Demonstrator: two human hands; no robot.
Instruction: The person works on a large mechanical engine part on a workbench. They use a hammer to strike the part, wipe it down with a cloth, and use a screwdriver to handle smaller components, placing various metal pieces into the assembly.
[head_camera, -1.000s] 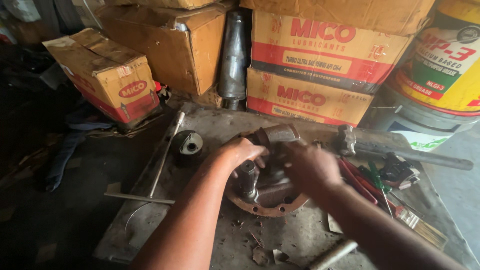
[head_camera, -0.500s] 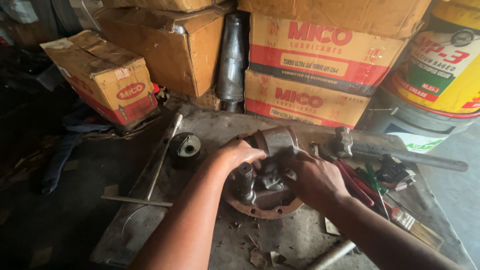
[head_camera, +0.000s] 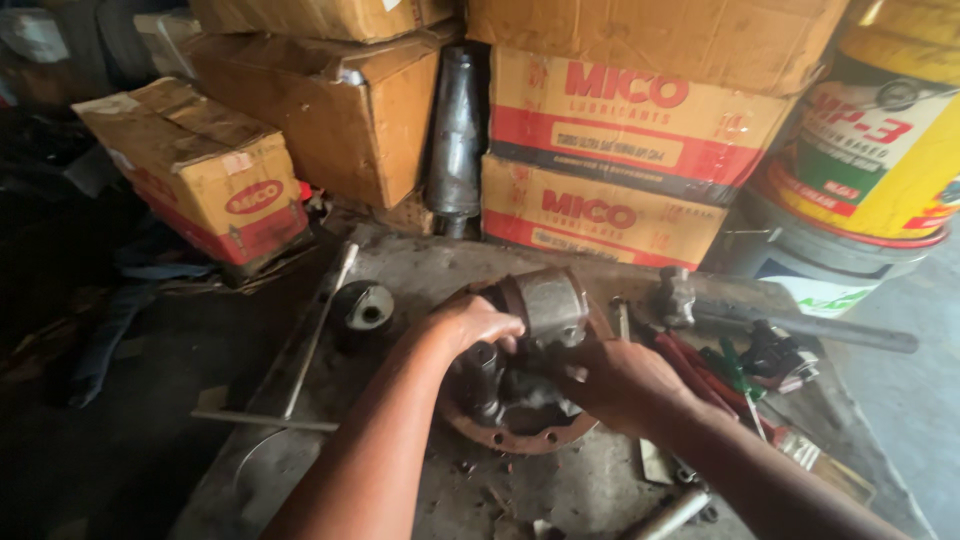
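Note:
A greasy metal gear housing (head_camera: 545, 300) with a round rust-coloured flange (head_camera: 520, 438) sits on a dirty metal work plate (head_camera: 430, 265). My left hand (head_camera: 468, 322) grips the housing's left side near the top. On the right, my right hand (head_camera: 620, 385) clasps its lower part, fingers wrapped over the dark inner parts. The housing's middle is hidden by both hands.
A black round bushing (head_camera: 362, 308) and a long metal rod (head_camera: 318, 330) lie to the left. Screwdrivers and tools (head_camera: 720, 370) and a steel shaft (head_camera: 800, 325) lie at right. Cardboard boxes (head_camera: 620, 150), a dark metal tube (head_camera: 455, 140) and a yellow drum (head_camera: 870, 150) stand behind.
Both hands have shifted on the housing, the right hand sliding lower and closer to me. The housing's grey top is now uncovered and looks turned up.

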